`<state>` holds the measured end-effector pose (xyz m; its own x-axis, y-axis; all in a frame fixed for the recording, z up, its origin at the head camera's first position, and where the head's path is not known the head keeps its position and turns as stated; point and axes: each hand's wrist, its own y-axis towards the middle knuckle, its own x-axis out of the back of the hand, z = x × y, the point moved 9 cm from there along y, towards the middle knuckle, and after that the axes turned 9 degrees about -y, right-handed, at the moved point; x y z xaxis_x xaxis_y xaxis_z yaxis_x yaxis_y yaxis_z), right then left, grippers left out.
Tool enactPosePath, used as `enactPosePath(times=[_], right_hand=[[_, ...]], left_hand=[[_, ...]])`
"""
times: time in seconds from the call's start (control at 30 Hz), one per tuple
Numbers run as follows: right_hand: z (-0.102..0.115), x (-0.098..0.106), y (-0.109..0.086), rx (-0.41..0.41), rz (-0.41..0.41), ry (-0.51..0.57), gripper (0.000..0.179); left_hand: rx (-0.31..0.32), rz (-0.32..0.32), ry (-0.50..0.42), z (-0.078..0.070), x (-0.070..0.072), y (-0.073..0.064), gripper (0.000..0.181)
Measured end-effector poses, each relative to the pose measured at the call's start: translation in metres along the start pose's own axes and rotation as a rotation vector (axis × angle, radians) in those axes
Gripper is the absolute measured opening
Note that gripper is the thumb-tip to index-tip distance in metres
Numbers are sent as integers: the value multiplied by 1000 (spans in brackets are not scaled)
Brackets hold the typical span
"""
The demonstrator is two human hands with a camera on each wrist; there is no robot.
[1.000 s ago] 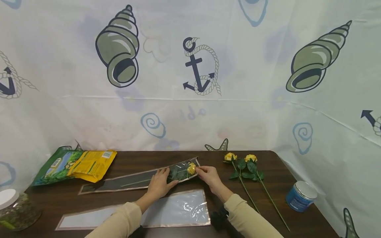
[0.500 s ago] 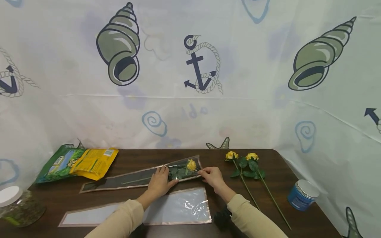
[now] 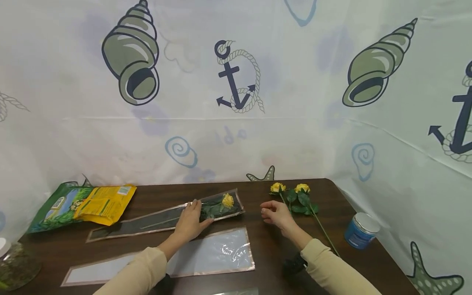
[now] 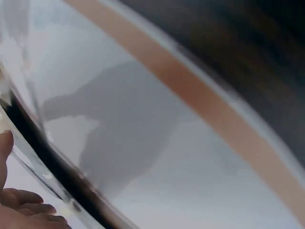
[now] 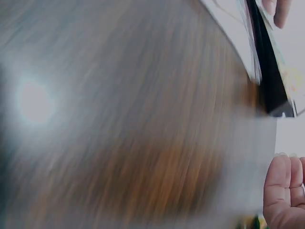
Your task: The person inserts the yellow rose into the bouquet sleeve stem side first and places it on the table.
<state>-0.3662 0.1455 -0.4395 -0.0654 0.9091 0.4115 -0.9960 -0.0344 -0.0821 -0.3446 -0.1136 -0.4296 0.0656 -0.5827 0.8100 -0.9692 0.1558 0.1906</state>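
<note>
My left hand (image 3: 189,221) rests on a clear flower sleeve (image 3: 155,221) with a pinkish border. Inside the sleeve lies a yellow rose (image 3: 227,200), its bloom at the wide end. Fingers of that left hand (image 4: 28,205) also show at the edge of the left wrist view. My right hand (image 3: 278,215) hovers above the table, right of the sleeve and apart from it, its fingers loosely bent around nothing. In the right wrist view the right hand (image 5: 286,191) is partly cut off. Near it lie two more yellow roses (image 3: 302,188) with long stems.
A second sleeve with a whitish inside (image 3: 217,254) lies in front of the first. At the back left is a green and yellow bag (image 3: 103,203); a lidded jar (image 3: 16,262) stands front left. A blue can (image 3: 361,230) stands near the right edge.
My right hand has let go of the sleeve's corner and moved right, toward the loose roses. The left hand stays on the sleeve. The head view has shifted slightly.
</note>
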Motion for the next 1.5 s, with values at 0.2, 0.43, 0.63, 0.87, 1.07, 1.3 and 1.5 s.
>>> enactPosePath(times=[0.2,0.43,0.63,0.87,1.07,1.3,1.5], right_hand=[[-3,15,-10,-7,6,2,21],[-3,1,-32,7,201,33,27],[-12,-16,-60,-80,433,125,37],[-14,-26,-85,-160,570,176,41],[-12,-32,-96,-184,614,150,42],[-13,-42,-98,-208,636,146,41],[-18,-55,-93,-213,614,129,34]], left_hand=[[-82,-2,-133,-29,-1,-7,68],[-216,18,-248,-67,-5,-30,47],[-253,170,-343,-79,-22,-46,42],[-260,191,-305,-76,-30,-57,46],[-250,181,-299,-69,-34,-58,49],[-232,159,-336,-62,-38,-57,52],[-228,139,-356,-59,-40,-58,51]])
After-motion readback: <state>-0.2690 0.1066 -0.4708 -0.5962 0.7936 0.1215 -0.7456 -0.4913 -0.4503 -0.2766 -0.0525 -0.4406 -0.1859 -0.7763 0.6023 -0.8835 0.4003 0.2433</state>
